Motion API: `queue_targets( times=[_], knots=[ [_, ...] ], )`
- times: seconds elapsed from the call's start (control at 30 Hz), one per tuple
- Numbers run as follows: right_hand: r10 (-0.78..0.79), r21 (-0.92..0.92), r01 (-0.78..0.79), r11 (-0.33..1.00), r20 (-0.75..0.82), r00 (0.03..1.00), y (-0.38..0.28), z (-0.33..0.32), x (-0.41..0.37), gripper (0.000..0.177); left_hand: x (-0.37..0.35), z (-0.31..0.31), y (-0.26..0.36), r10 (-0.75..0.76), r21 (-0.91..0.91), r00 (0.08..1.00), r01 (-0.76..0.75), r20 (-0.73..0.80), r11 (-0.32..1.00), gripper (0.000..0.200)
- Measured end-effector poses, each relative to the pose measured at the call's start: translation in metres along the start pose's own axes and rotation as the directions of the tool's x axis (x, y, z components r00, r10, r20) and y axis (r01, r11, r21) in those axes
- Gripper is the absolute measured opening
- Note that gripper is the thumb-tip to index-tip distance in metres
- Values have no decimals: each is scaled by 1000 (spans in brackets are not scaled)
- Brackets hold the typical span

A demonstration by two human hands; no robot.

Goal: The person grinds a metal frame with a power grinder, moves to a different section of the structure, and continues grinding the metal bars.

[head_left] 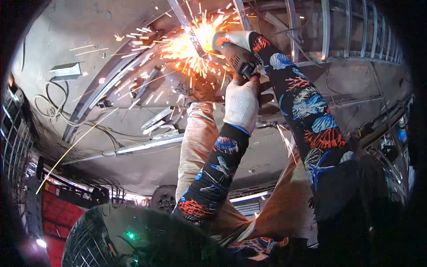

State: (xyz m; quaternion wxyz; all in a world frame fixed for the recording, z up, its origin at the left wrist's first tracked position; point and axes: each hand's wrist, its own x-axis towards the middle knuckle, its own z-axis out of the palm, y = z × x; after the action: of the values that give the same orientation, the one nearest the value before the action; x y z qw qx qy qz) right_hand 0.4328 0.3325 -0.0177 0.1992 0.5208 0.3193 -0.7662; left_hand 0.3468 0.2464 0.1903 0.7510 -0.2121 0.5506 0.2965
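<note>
Beside bright sparks (198, 40), left hand (241, 104) and right hand (238, 39), gloved fingers (218, 41) around a dark power tool (236, 57).

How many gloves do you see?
2: the left glove, gripping the power tool at its lower end, and the right glove, nearer the sparks. Others could be hidden.

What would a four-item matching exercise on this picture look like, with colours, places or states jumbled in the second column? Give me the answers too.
1. power tool
2. sparks
3. sleeves
4. wheel

A. black, patterned in red, blue and white
B. in the background, low and left of centre
C. gripped by the left hand and right hand
D. glowing orange and yellow

Pairs: 1-C, 2-D, 3-A, 4-B.
</note>
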Motion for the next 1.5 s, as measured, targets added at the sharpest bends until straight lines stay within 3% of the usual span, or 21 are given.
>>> queue_targets(
  times=[0.03,0.07,0.13,0.33,0.43,0.5,0.57,0.63,0.73,0.83,0.9,0.97,1.03,1.1,1.13,1.23,1.27,1.33,1.4,1.47,1.5],
  knots=[
    [58,11,-57,998,-22,998,-4,1,-5,29,-1,2,-1,36,-31,999,-36,-3,999,27],
    [-81,39,77,996,114,990,29,-5,33,32,-3,3,4,11,7,1000,-11,15,1000,27],
    [-132,-92,138,986,73,989,18,-3,17,34,0,2,1,5,12,1000,-5,-3,1000,27],
    [80,-477,-196,857,-253,964,-11,8,-9,64,7,-13,-12,-183,-196,983,181,9,964,23],
    [161,-249,-259,933,-353,922,0,29,-35,66,5,-19,-28,-239,-348,966,192,-95,917,28],
    [-47,-416,-153,896,-432,900,4,48,-68,57,18,-43,-65,-198,-326,978,169,-58,930,25],
    [-91,-438,-96,894,-388,917,17,68,-86,51,32,-61,-95,-207,-154,978,203,-10,967,25],
    [-116,-454,-94,886,-413,903,30,88,-95,46,39,-64,-119,-94,-98,980,77,-177,992,35],
    [-137,-467,-115,877,-471,871,40,106,-107,46,79,-103,-163,154,262,971,-103,-182,960,33],
    [-161,-476,-122,871,-511,844,37,106,-93,48,118,-125,-180,248,183,956,-218,-159,959,28],
    [-158,-495,-140,857,-512,845,40,105,-84,47,127,-124,-175,419,269,890,-366,-177,891,27],
    [-254,-467,-23,884,-522,815,50,107,-81,46,131,-131,-173,552,722,829,-436,90,538,28],
    [-241,-542,-82,836,-497,834,68,108,-74,47,146,-150,-194,482,900,816,-420,319,115,32],
    [-242,-562,-66,824,-455,857,81,107,-83,51,123,-125,-191,532,765,820,-478,213,432,38],
    [-243,-550,-58,833,-458,855,93,109,-83,51,133,-139,-204,424,831,857,-448,294,330,42],
    [-282,-551,-41,834,-489,826,99,110,-82,48,127,-125,-198,425,736,891,-395,161,550,43],
    [-282,-565,-40,824,-471,836,94,106,-78,47,121,-119,-182,460,813,862,-419,215,404,42],
    [-337,-573,24,819,-447,828,76,99,-65,47,140,-122,-171,455,669,877,-431,154,605,39],
    [-329,-605,25,796,-397,857,64,99,-53,46,166,-139,-175,520,520,842,-510,141,685,37],
    [-301,-619,8,785,-370,879,61,101,-59,44,168,-140,-188,471,234,879,-475,74,848,37],
    [-304,-636,-16,772,-391,869,63,106,-64,44,162,-141,-194,439,238,896,-442,68,865,37]
  ],
)
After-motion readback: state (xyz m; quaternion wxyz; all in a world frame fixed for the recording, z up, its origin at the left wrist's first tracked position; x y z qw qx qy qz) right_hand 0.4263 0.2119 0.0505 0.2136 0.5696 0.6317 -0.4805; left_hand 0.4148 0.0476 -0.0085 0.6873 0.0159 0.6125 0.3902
